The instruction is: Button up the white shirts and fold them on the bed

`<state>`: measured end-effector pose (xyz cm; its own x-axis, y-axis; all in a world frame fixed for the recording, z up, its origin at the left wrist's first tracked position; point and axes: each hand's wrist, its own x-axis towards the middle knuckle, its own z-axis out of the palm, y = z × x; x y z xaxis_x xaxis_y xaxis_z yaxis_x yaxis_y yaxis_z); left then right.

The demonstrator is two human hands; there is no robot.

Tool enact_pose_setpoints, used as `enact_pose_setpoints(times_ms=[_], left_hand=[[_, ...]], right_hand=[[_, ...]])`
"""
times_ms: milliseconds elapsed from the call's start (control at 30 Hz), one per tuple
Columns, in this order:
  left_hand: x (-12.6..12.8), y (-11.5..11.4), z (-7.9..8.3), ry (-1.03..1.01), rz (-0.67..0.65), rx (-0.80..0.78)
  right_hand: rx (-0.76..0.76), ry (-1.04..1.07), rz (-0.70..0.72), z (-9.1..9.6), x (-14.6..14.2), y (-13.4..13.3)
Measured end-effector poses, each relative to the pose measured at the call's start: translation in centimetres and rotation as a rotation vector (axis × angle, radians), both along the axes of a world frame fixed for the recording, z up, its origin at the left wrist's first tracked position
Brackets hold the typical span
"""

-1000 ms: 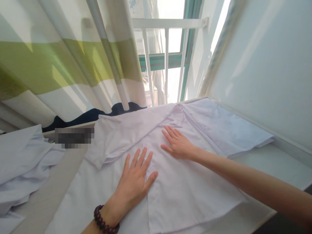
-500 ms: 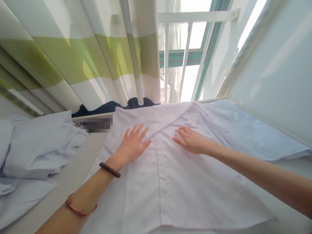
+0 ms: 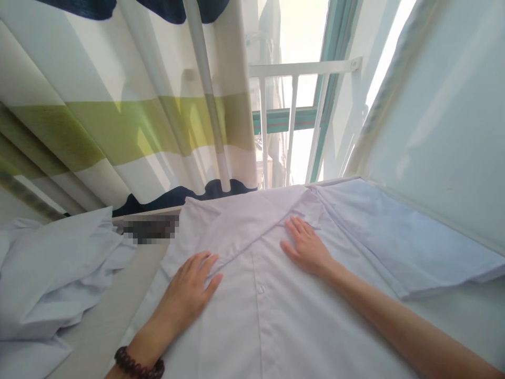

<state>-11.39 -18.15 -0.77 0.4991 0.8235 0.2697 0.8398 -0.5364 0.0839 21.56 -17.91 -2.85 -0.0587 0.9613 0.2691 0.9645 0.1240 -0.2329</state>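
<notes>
A white, button-fronted cloth shirt (image 3: 232, 326) lies spread over a pale, flat surface (image 3: 110, 316), filling the middle of the view from the lower edge up to the foot of the window. A small, round, pale button (image 3: 261, 289) shows on its front, between the person's two forearms. Near the top, a white cloth flap (image 3: 236, 218) lies across the front with a slanting lower edge, and a broad, white, sleeve-like section (image 3: 410, 231) stretches out to the right, alongside the wall.

The person's left hand (image 3: 189, 287) rests palm down on the shirt beside the flap's lower edge, fingers loosely bent and thumb apart, grasping nothing. A dark, reddish-brown beaded bracelet (image 3: 139, 363) circles its wrist. The right hand (image 3: 305, 245) lies palm down higher up on the shirt, near the slanting fold, with its fingers extended close together and its thumb apart; it is released too.

At the far left is a crumpled heap of white cloth (image 3: 59, 268), apart from the shirt, with a dark, pixelated patch (image 3: 151, 229) between them. Behind hangs a white, green and navy banded fabric curtain (image 3: 130, 126), beside a white, barred railing (image 3: 303, 68) and a teal-framed window (image 3: 329, 89)
</notes>
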Motion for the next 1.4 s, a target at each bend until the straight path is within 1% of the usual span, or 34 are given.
enact_pose_setpoints(times_ms=[67,100,167,267,367,467,533,600,700,767,900,1000,1067,1167,1200,1233,1300,1400], left_hand=[[-2.0,-0.5,0.0,-0.104,-0.048,0.052],[-2.9,-0.6,0.0,-0.142,-0.051,0.074],[-4.0,-0.6,0.2,-0.193,-0.001,0.126],[-4.3,-0.4,0.7,-0.206,0.081,0.168],[-3.7,-0.5,1.4,-0.199,0.034,0.162],[-3.7,-0.6,1.8,-0.219,-0.030,0.197],[-4.3,-0.5,1.7,-0.193,-0.038,0.206],[-5.3,-0.1,1.5,-0.133,-0.045,0.164],[-6.3,0.4,1.3,-0.074,-0.107,0.078],[-6.2,0.4,1.4,-0.073,-0.149,0.082],[-5.2,0.0,1.8,-0.118,-0.202,0.173],[-4.9,-0.3,1.9,-0.208,-0.192,0.239],[-4.9,-0.5,1.8,-0.207,-0.193,0.166],[-5.0,-0.9,1.9,-0.115,-0.205,-0.041],[-5.0,-1.0,1.9,-0.090,-0.197,-0.077],[-4.9,-1.2,2.0,-0.070,-0.189,-0.086],[-4.8,-1.5,2.0,-0.023,-0.198,-0.052],[-4.4,-2.3,1.7,0.078,-0.231,0.019]], right_hand=[[0.112,0.020,-0.001,-0.1,0.1,-0.2],[0.157,0.029,0.002,-0.1,0.1,-0.2],[0.214,0.032,0.001,-0.1,0.3,-0.1],[0.264,0.009,-0.041,-0.2,1.3,0.3],[0.235,0.035,-0.096,-0.5,3.1,0.8],[0.176,0.065,-0.109,-0.5,4.4,1.1],[0.169,0.049,-0.123,-0.3,4.6,1.2],[0.171,0.031,-0.147,-0.2,4.6,1.2],[0.187,0.000,-0.207,-0.1,4.3,1.2],[0.214,-0.029,-0.226,-0.2,4.2,1.2],[0.273,-0.074,-0.163,0.0,3.8,1.0],[0.309,-0.084,-0.127,0.5,3.4,0.6],[0.279,-0.095,-0.109,0.9,3.1,0.3],[0.164,-0.110,-0.100,1.1,2.8,-0.1],[0.137,-0.112,-0.101,1.2,2.7,-0.2],[0.128,-0.113,-0.101,1.1,2.6,-0.4],[0.153,-0.111,-0.081,0.9,2.5,-0.9],[0.200,-0.099,0.036,0.5,2.2,-1.9]])
